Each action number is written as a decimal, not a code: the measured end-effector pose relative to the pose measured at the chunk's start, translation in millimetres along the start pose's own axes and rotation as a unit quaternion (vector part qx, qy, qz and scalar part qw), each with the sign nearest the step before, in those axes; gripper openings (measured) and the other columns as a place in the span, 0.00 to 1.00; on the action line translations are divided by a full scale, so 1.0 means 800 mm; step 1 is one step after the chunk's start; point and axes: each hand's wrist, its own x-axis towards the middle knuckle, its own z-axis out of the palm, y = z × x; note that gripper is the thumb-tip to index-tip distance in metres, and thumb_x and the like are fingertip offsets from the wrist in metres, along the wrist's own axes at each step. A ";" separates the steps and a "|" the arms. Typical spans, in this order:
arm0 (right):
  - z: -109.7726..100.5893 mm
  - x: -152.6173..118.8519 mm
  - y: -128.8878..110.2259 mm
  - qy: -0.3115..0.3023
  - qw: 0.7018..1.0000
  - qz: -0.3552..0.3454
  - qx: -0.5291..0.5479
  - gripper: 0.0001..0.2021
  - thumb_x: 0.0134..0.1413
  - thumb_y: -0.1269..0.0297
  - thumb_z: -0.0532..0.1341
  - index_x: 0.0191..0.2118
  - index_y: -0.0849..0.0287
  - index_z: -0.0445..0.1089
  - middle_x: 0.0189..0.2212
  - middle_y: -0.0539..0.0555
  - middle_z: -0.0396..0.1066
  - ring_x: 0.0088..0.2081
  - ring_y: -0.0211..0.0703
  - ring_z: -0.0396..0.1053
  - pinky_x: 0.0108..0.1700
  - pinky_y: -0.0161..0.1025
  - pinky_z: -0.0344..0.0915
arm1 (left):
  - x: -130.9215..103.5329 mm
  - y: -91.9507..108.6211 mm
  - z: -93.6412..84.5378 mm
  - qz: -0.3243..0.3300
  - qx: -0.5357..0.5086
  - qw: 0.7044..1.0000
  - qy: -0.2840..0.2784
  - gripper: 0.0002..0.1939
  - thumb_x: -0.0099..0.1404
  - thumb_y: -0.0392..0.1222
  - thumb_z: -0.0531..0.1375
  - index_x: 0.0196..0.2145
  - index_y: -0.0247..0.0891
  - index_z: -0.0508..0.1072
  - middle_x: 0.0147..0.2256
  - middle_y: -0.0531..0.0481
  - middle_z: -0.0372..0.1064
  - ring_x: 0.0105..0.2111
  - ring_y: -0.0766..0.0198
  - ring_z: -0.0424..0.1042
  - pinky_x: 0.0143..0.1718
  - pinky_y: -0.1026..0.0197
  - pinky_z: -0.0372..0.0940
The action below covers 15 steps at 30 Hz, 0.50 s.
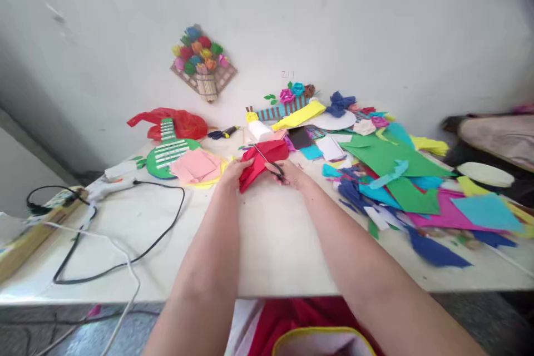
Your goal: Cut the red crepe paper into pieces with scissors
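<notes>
A piece of red paper (271,150) is held up just above the middle of the table. My left hand (236,171) is closed on its left edge. In my right hand (288,173) is a pair of scissors (277,171) with dark handles, my fingers wrapped round them. The thin blades point up and left across the red paper. Whether the blades are parted is too small to tell. Behind the paper lie a white roll (260,131) and a yellow folded strip (301,115).
A glue gun (112,188) with a looping black cord lies at left, near a green guitar-shaped piece (155,164) and pink paper squares (196,166). Coloured paper scraps, including a big green sheet (392,151), pile up at right. A flower decoration (204,61) hangs on the wall.
</notes>
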 end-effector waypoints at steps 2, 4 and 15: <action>0.001 0.001 -0.001 0.002 1.000 -0.002 -0.003 0.19 0.47 0.56 0.64 0.18 0.61 0.57 0.08 0.43 0.56 0.08 0.26 0.51 0.10 0.26 0.42 | -0.002 0.002 0.000 -0.002 0.003 1.000 0.007 0.06 0.52 0.31 0.62 0.30 0.30 0.71 0.23 0.49 0.72 0.22 0.65 0.72 0.27 0.65 0.67; 0.001 0.002 0.000 0.004 1.000 -0.005 -0.004 0.19 0.45 0.55 0.65 0.18 0.61 0.57 0.08 0.42 0.56 0.09 0.26 0.51 0.10 0.26 0.43 | -0.004 0.004 0.001 -0.004 0.004 1.000 0.012 0.06 0.51 0.30 0.63 0.30 0.31 0.71 0.23 0.49 0.72 0.22 0.66 0.72 0.27 0.65 0.67; -0.005 0.019 0.020 -0.006 0.999 -0.048 0.005 0.17 0.41 0.55 0.67 0.20 0.62 0.62 0.10 0.43 0.58 0.10 0.26 0.53 0.11 0.26 0.50 | -0.009 0.011 0.003 -0.018 0.001 0.999 0.037 0.05 0.53 0.29 0.61 0.30 0.29 0.72 0.24 0.45 0.73 0.22 0.65 0.72 0.25 0.66 0.67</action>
